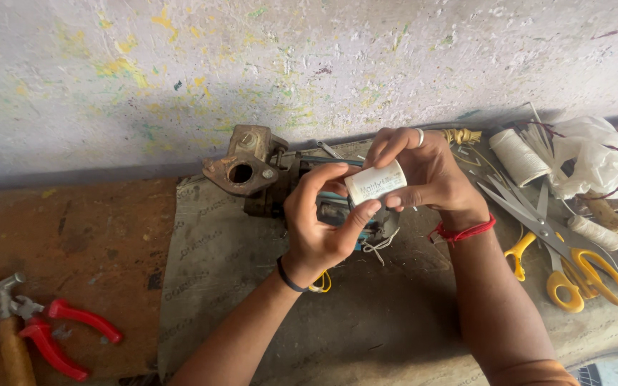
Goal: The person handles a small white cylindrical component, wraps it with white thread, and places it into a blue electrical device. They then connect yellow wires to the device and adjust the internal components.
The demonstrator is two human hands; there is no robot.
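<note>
Both of my hands hold a small white cylinder with printed lettering, above a grey mat. My left hand grips it from below with thumb and fingers; a black band circles that wrist. My right hand pinches its upper end, with a ring on one finger and a red thread at the wrist. Short white wires hang beneath the cylinder. Behind my hands sits a rusty metal casting with a round hole, partly hidden.
Red-handled pliers and a wooden-handled hammer lie at the left on the brown bench. Yellow-handled scissors, spools of white thread and a white plastic bag crowd the right. A paint-flecked wall rises behind.
</note>
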